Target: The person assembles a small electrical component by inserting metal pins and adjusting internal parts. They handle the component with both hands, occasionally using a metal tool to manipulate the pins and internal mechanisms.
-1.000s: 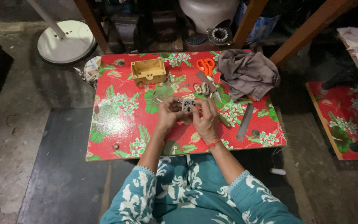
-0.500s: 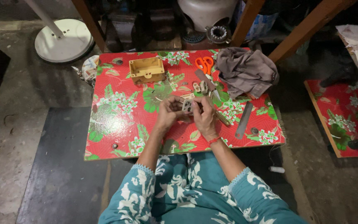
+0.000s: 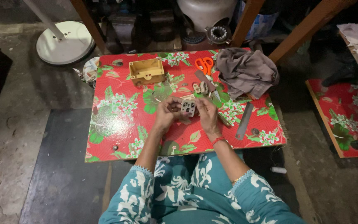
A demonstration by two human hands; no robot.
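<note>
I'm looking down on a red floral surface (image 3: pixel 117 120), and both hands are up over its middle. The left hand (image 3: pixel 167 113) and the right hand (image 3: pixel 207 113) are curled around a small pale plate (image 3: pixel 188 108) with dark holes, fingers closed on its edges from either side, holding it just above the surface. Beyond the plate lies a yellow box (image 3: pixel 146 71), open side up, well apart from the hands. Right of the box I see orange scissors (image 3: pixel 204 64), and past them a grey cloth (image 3: pixel 246 72) bunched at the far corner. A few small pale parts (image 3: pixel 200 87) sit between the scissors and the plate. A flat metal bar (image 3: pixel 244 120) lies right of the plate, near the edge.
</note>
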